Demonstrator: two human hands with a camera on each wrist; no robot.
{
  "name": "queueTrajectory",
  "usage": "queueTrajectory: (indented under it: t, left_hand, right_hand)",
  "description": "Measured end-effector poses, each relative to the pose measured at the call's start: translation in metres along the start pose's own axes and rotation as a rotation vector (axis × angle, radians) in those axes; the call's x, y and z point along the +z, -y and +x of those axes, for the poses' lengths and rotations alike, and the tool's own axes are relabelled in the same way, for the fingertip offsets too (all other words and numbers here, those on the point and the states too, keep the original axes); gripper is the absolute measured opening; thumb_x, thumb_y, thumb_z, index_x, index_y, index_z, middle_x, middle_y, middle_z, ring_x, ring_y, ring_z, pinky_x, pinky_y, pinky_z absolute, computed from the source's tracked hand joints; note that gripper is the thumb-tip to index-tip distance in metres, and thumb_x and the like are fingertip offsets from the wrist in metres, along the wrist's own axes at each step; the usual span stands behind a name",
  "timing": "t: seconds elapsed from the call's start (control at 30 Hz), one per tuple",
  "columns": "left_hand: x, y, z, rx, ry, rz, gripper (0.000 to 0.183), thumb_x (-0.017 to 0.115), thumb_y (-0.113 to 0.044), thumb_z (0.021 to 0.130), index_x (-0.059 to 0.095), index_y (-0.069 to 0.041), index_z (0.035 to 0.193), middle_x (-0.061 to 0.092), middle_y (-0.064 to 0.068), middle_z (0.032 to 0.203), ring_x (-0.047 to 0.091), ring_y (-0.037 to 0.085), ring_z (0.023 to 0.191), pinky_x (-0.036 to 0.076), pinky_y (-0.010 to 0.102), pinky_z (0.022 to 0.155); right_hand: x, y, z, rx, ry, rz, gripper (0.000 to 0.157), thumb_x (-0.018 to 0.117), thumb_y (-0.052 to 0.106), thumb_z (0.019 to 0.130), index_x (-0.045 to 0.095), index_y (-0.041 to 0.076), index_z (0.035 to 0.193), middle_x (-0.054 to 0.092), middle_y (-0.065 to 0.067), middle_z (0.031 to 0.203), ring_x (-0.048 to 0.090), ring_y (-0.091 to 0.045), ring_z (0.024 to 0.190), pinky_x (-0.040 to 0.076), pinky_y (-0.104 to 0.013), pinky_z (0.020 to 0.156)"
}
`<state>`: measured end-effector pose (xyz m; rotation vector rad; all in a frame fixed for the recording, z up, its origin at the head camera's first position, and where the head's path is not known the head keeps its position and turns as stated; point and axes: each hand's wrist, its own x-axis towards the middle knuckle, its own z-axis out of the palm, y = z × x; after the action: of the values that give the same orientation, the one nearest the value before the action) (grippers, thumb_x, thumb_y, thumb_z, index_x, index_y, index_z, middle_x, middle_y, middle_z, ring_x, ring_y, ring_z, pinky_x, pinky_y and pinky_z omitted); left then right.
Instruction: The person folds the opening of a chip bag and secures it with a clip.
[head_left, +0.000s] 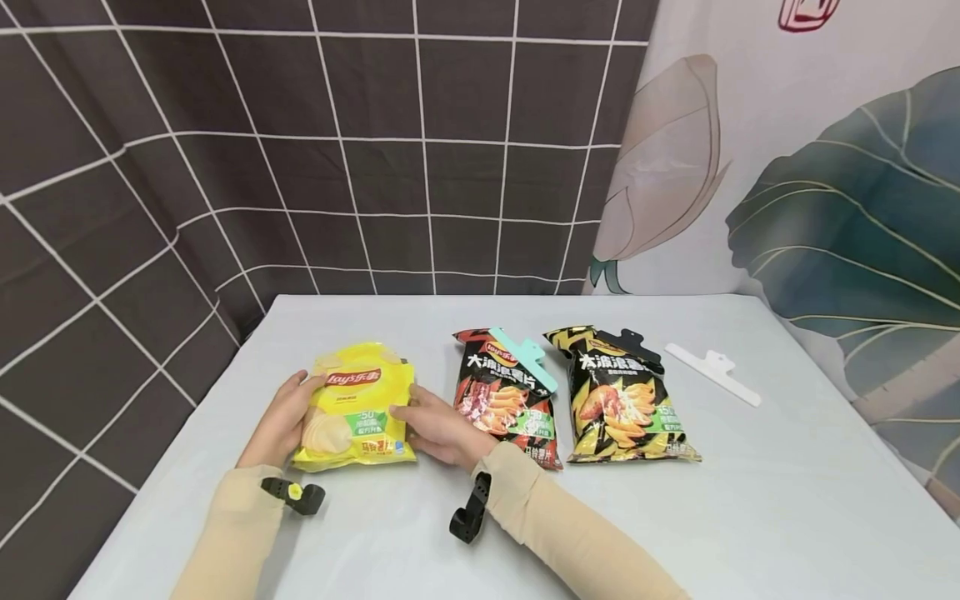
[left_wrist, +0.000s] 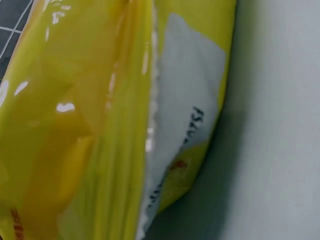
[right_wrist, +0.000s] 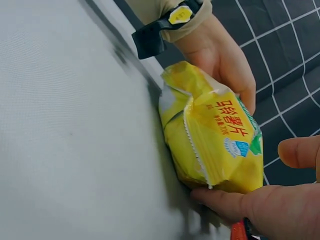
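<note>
A yellow bag of Lay's potato chips (head_left: 352, 408) lies front up on the white table between both hands. My left hand (head_left: 283, 417) rests along its left side, fingertips at the upper left edge. On the opposite side, my right hand (head_left: 442, 425) touches the bag with extended fingers. In the right wrist view the thumb (right_wrist: 300, 151) stands apart from the bag, while a finger (right_wrist: 220, 202) lies against its side. The left wrist view is filled by the bag's crimped end (left_wrist: 135, 125); no left fingers show there.
A red-and-black chip bag (head_left: 502, 400) with a mint clip (head_left: 525, 358) lies right of the yellow one. Beyond it is a black-and-yellow chip bag (head_left: 622, 408) with a black clip (head_left: 630, 348). A loose white clip (head_left: 712, 373) lies farther right on the table (head_left: 780, 483).
</note>
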<state>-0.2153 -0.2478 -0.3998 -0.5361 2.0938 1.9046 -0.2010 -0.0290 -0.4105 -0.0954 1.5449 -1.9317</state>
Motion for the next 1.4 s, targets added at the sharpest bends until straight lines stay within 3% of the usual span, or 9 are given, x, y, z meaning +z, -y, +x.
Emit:
queueTrajectory:
  t: [0.17,0.33,0.7,1.0,1.27,1.4]
  left_hand:
    - [0.005,0.000,0.000,0.004,0.013,0.020,0.074,0.036,-0.035,0.103,-0.016,-0.017,0.153,0.023,0.019,0.156,0.050,0.015,0.117,0.050,0.019,0.082]
    - [0.008,0.000,0.001,0.011,0.009,0.020,0.071,0.036,-0.035,0.102,-0.009,-0.022,0.155,0.030,0.015,0.152,0.056,0.006,0.098,0.052,0.021,0.078]
    - [0.015,-0.003,-0.002,0.018,-0.012,0.015,0.068,0.037,-0.037,0.102,-0.004,-0.029,0.155,0.034,0.012,0.149,0.056,0.009,0.101,0.052,0.022,0.079]
    - [0.019,-0.010,-0.009,0.026,-0.039,-0.005,0.067,0.038,-0.036,0.102,-0.003,-0.033,0.155,0.034,0.011,0.148,0.055,0.013,0.106,0.052,0.024,0.081]
    - [0.021,-0.022,-0.019,0.073,-0.063,-0.050,0.067,0.040,-0.035,0.102,-0.001,-0.035,0.155,0.031,0.009,0.151,0.054,0.009,0.104,0.051,0.020,0.081]
    - [0.023,-0.029,-0.029,0.115,-0.067,-0.089,0.066,0.042,-0.034,0.102,0.002,-0.036,0.154,0.036,0.005,0.143,0.056,0.006,0.101,0.052,0.019,0.080]
  right_hand:
    - [0.000,-0.005,0.002,-0.021,0.032,-0.012,0.073,0.049,0.003,0.095,0.009,0.012,0.155,0.055,-0.010,0.131,0.060,-0.024,0.114,0.045,-0.040,0.104]
    - [0.002,-0.007,0.001,-0.016,0.011,-0.024,0.079,0.050,-0.002,0.094,0.003,0.012,0.156,0.052,-0.009,0.132,0.059,-0.021,0.113,0.044,-0.038,0.105]
    - [0.006,-0.008,-0.005,-0.030,-0.028,-0.044,0.081,0.048,-0.006,0.091,0.001,0.010,0.155,0.050,-0.011,0.137,0.062,-0.021,0.106,0.048,-0.036,0.100]
    - [0.007,-0.007,-0.009,-0.051,-0.044,-0.075,0.077,0.048,-0.002,0.094,0.003,0.013,0.156,0.035,-0.014,0.151,0.062,-0.021,0.109,0.048,-0.038,0.099]
    - [0.009,0.001,-0.020,-0.098,-0.091,-0.145,0.078,0.052,0.002,0.094,0.007,0.016,0.156,0.049,-0.016,0.139,0.066,-0.021,0.101,0.054,-0.035,0.089]
    - [0.010,0.007,-0.027,-0.150,-0.096,-0.139,0.083,0.053,-0.001,0.091,0.004,0.017,0.156,0.037,-0.015,0.150,0.064,-0.025,0.106,0.055,-0.037,0.086]
